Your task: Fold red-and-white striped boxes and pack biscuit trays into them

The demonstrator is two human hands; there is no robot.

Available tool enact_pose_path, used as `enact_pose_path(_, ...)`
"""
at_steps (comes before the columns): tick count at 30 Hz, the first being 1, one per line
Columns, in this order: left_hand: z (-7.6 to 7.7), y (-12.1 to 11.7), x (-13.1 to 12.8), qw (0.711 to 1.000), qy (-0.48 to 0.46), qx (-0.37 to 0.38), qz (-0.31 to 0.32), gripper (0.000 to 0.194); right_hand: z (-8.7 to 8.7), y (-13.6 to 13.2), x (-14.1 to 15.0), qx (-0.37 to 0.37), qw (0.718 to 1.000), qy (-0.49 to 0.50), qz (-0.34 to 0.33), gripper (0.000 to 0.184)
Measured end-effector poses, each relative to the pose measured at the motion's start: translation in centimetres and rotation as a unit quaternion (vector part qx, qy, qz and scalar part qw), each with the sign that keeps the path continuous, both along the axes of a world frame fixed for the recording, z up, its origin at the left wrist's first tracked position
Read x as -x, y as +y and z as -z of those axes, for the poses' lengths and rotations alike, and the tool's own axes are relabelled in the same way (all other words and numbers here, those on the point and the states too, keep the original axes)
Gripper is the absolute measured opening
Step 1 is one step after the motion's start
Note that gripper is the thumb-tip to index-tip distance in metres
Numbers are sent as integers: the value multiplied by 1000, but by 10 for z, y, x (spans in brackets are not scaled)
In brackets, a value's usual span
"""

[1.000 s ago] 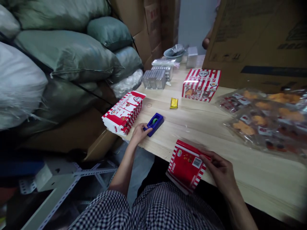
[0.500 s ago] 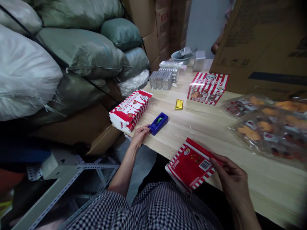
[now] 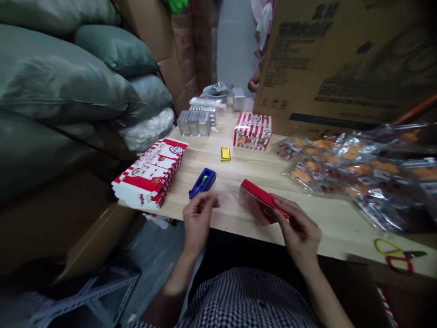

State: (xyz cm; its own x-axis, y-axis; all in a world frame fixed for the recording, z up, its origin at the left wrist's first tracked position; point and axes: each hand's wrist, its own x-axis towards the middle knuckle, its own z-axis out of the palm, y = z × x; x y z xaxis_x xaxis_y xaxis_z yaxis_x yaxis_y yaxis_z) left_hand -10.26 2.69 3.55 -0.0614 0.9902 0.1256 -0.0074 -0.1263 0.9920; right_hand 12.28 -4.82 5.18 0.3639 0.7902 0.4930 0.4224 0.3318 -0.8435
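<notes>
My right hand grips a red carton by its right end, thumb in front. The carton is tilted with its narrow red edge up, and its near face is blurred by motion. My left hand hovers at the table's front edge with thumb and fingers pinched; whatever is between them is too small to make out. Just beyond it stands a blue tape dispenser with a green-cored roll. To its left lies a stack of flattened red-and-white cartons. A small yellow packet lies farther back.
A striped red-and-white box stands behind the packet. Clear plastic cases and a bowl are at the back. Bagged orange items and scissors lie right, before a large cardboard box. Another person's arm shows behind.
My left hand has left the tape dispenser and come right, toward the carton. My right hand has turned the carton from its broad printed face onto its edge. The view has swung right.
</notes>
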Motion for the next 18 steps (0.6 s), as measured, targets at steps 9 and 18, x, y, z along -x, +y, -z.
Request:
enact_pose_path(9,-21,-4,-83,952,-210,105,194,87,17,4,12,23,998,-64,13,28)
enact_pose_path(18,4,15,-95,932,-234,134,240,80,-3,8,-3,101,986,-121,-47,40)
